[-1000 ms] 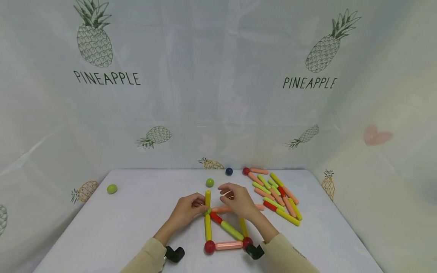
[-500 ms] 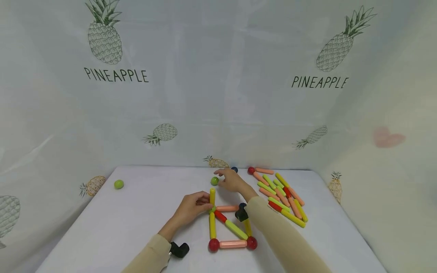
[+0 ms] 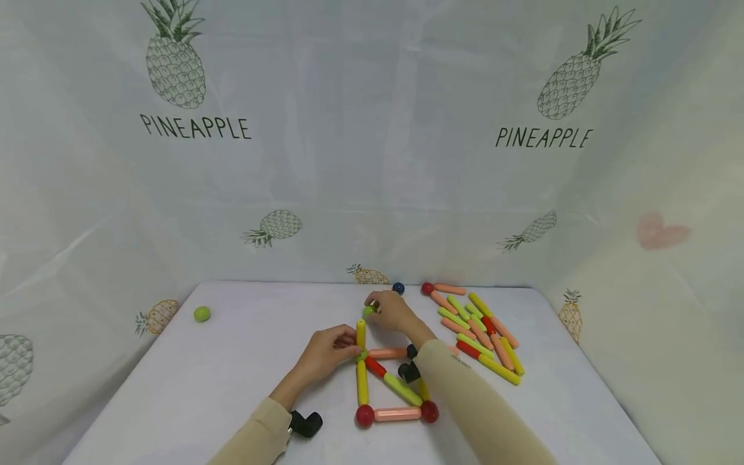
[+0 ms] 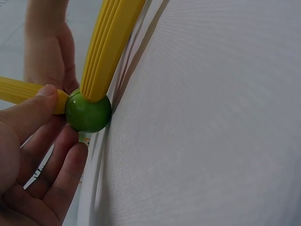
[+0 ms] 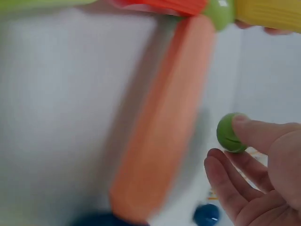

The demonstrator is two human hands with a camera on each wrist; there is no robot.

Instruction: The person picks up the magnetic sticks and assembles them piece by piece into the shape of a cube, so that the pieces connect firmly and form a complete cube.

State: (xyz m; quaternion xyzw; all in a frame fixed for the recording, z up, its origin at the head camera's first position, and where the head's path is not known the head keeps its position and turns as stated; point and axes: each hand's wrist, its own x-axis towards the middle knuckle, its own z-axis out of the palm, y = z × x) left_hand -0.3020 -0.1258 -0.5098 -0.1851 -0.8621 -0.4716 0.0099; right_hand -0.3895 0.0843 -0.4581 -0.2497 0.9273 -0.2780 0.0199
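Observation:
My left hand (image 3: 328, 352) pinches an upright yellow rod (image 4: 19, 89) between thumb and fingers, close above the green ball (image 4: 88, 113) it plugs into. From that ball run a second yellow rod (image 3: 362, 384), a salmon rod (image 3: 387, 353) and a red rod (image 3: 375, 367) joined to a lime rod (image 3: 402, 391). Two red balls (image 3: 365, 416) and a salmon rod (image 3: 397, 414) make up the near side of this frame. Farther back, my right hand (image 3: 392, 311) pinches a loose green ball (image 5: 226, 134) between thumb and fingertips. The right sleeve covers part of the frame's right side.
Loose salmon, lime, yellow and red rods (image 3: 473, 329) lie in a group at the right. A blue ball (image 3: 398, 289) and a red ball (image 3: 427, 289) sit near the table's back edge. Another green ball (image 3: 201, 314) rests at the far left. A printed curtain (image 3: 372, 161) hangs behind.
My right hand has moved away from over the frame to the back and taken hold of the loose green ball. The left hand stays at the yellow rod.

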